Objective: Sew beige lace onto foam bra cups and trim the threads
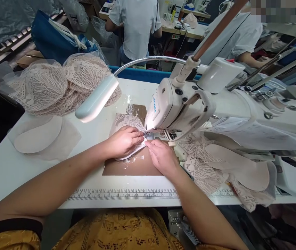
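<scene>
Probably to steady the lace (128, 120) near the front edge of the worktop (137, 182), our left hand (127, 139) presses flat, our right hand (164, 157) pinching.

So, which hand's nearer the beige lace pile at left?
Left. The left hand lies right of the lace pile; the right hand lies farther right, both by the white sewing machine.

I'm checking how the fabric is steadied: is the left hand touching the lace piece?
Touching. The head view shows the left hand lying palm-down on the lace piece, fabric showing on either side.
</scene>
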`<action>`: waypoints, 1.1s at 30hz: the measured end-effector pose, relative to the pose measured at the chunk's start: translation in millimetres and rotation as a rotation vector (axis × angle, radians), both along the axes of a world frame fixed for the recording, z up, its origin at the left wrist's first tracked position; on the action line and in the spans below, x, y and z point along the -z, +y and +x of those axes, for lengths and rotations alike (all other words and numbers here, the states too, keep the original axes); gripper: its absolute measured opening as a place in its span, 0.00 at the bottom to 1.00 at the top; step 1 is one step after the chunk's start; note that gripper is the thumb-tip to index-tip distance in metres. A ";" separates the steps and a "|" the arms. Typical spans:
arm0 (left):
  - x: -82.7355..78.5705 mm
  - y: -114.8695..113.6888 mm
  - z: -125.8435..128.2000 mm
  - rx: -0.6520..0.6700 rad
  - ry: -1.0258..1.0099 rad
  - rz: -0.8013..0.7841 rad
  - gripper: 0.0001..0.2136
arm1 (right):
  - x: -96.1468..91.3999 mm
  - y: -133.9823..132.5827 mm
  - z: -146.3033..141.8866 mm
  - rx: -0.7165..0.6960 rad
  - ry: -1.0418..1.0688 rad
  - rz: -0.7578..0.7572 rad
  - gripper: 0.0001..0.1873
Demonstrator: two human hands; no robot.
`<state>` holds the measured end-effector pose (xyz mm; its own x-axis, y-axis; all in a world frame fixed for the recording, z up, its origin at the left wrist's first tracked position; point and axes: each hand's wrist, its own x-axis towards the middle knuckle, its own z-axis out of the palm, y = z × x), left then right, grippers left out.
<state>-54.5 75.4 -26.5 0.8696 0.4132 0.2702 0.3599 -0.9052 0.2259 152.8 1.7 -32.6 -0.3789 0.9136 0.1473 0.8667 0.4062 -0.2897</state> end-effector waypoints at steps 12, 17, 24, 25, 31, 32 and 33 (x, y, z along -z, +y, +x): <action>-0.9 -4.2 -4.6 -0.035 0.063 0.069 0.17 | 2.6 -0.8 -0.7 0.118 0.093 0.009 0.19; -7.7 -6.5 -6.0 0.086 0.035 0.025 0.16 | 0.8 -2.9 -1.4 0.140 0.091 0.014 0.19; -2.8 -0.9 -7.9 0.146 0.062 0.051 0.14 | 0.1 -4.5 -5.8 0.036 -0.107 0.043 0.21; -2.1 -0.5 -8.0 0.145 0.072 0.057 0.15 | 0.2 -4.6 -6.5 0.040 -0.130 0.047 0.21; -1.6 -3.7 -3.9 0.083 0.064 0.047 0.16 | 1.5 -2.6 -10.3 0.089 -0.204 0.043 0.23; -2.0 -4.5 -3.0 0.073 0.059 0.039 0.16 | 1.5 -2.3 -10.6 0.097 -0.209 0.041 0.23; -2.5 -5.0 -2.4 0.067 0.056 0.031 0.16 | 1.3 -2.2 -10.6 0.102 -0.212 0.041 0.23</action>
